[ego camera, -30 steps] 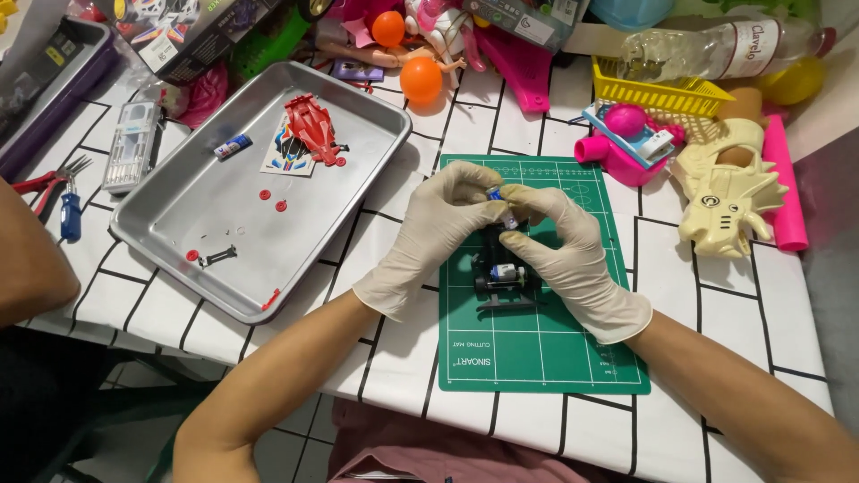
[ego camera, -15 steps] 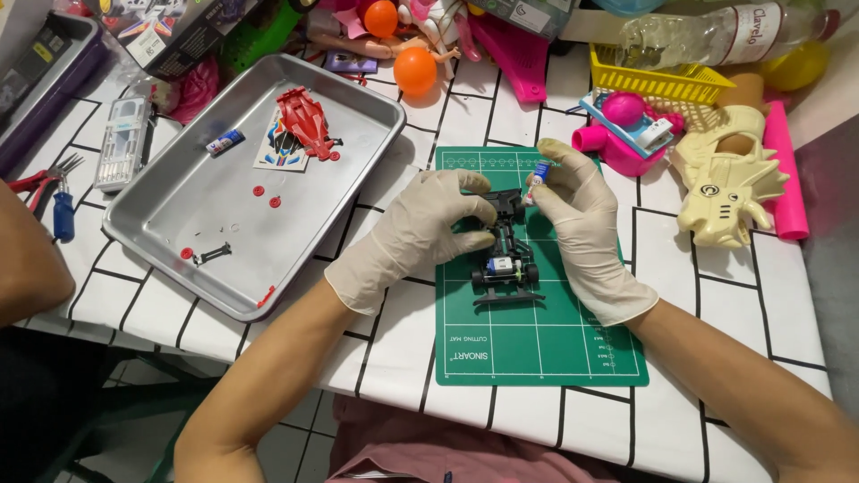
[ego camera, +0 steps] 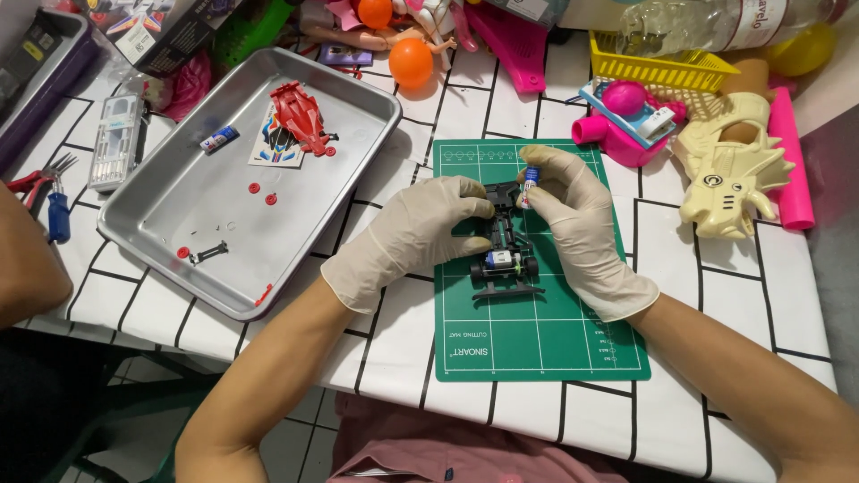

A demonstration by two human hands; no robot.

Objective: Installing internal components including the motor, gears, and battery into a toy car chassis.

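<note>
A small black toy car chassis lies on a green cutting mat. My left hand, in a pale glove, grips the front end of the chassis. My right hand, also gloved, pinches a small blue and white battery just above the chassis's front right. Another small battery sits in the rear of the chassis between the wheels.
A metal tray at the left holds a red car body, a sticker sheet, a small battery and loose red and black parts. Pliers, a pink toy, a cream dragon-head toy, a yellow basket and an orange ball surround the mat.
My view has shifted a little. My right hand has lifted the battery away from the chassis to its front right, while my left hand has stayed on the chassis front.
</note>
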